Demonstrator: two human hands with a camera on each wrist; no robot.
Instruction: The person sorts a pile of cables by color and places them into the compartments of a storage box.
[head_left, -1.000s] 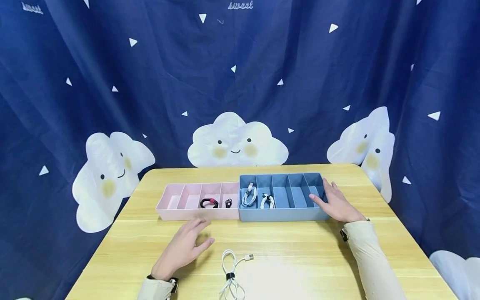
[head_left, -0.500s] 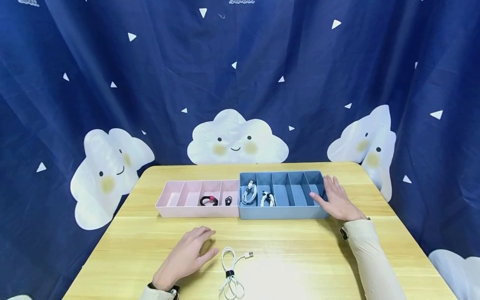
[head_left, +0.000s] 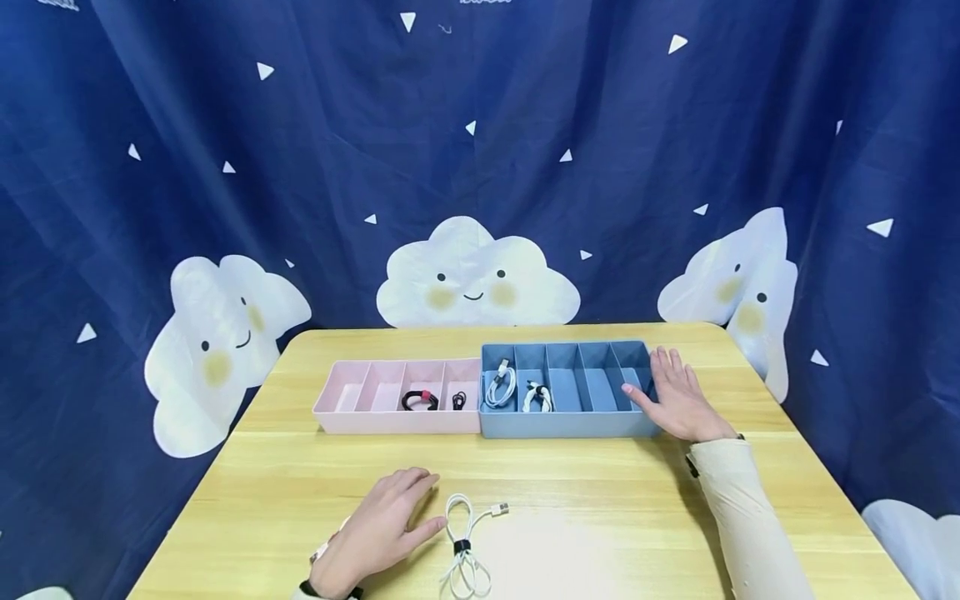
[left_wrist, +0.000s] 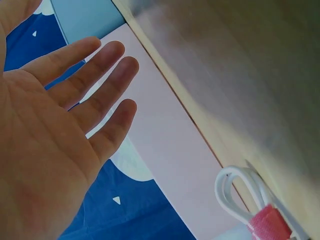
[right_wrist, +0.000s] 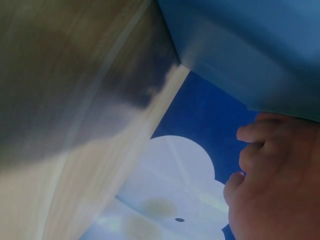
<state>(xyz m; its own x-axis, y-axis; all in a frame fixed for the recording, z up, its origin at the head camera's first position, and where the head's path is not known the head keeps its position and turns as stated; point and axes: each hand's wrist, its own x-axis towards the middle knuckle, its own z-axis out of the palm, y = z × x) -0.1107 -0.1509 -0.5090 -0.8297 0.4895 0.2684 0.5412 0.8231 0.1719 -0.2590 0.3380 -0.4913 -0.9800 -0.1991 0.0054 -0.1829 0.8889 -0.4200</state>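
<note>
My left hand [head_left: 382, 529] hovers over the near part of the table, fingers spread and slightly bent, holding nothing. Just to its right lies a white USB cable [head_left: 462, 546] tied with a black strap. In the left wrist view, another white cable [left_wrist: 240, 192] with a pink-red strap shows; the hand hides most of it from the head view. My right hand [head_left: 684, 398] rests against the right end of the blue divided box [head_left: 570, 426], fingers straight along the outside and thumb over the rim. A pink divided box [head_left: 397, 423] stands against its left end.
White bundled cables [head_left: 500, 387] lie in the blue box's two left compartments. The pink box holds a black cable [head_left: 418, 401] with a red strap and a small black cable [head_left: 459, 401]. A blue cloud-patterned curtain [head_left: 480, 167] hangs behind the wooden table [head_left: 585, 517].
My left hand has moved back from the pink box toward me and a little right, closer to the white cable. The right hand stays at the blue box's end.
</note>
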